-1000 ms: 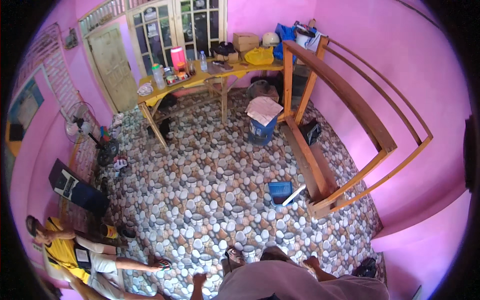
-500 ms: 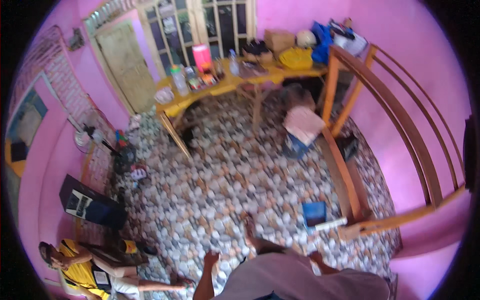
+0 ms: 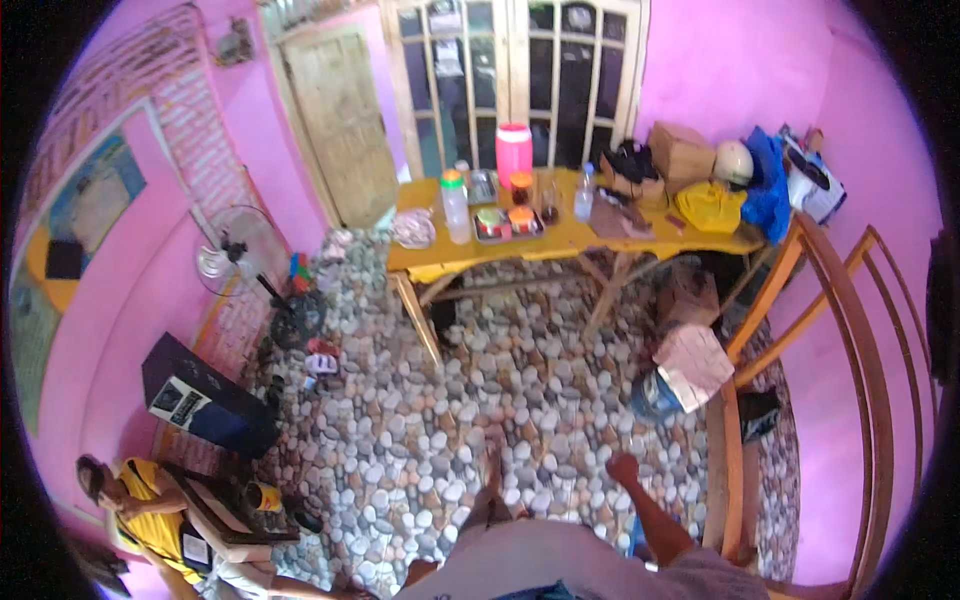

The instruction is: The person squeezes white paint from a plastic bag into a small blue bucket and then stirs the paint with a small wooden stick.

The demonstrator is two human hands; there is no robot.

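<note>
My right hand (image 3: 622, 467) hangs over the pebble-patterned floor with its fingers curled, and I see nothing in it. Just a small part of my left hand (image 3: 420, 572) shows at the lower edge, its fingers hidden. Ahead stands a yellow table (image 3: 420, 258) with a clear bottle with a green and orange lid (image 3: 455, 208), a pink container (image 3: 514, 155), a small tray of jars (image 3: 508, 232) and a water bottle (image 3: 584, 195). Nearest my right hand is a blue bucket (image 3: 655, 395), topped by a flat pinkish sheet (image 3: 692, 367).
A wooden frame (image 3: 850, 330) leans along the right side. At the left are a standing fan (image 3: 236, 250), a dark speaker-like box (image 3: 205, 400) and a seated person in yellow (image 3: 150, 510). A yellow bag (image 3: 710, 207) and a helmet (image 3: 733, 162) rest on the table.
The view has shifted, and the table appears nearer and lower. My right hand has come forward from beside my body; my left hand has dropped back toward the lower edge.
</note>
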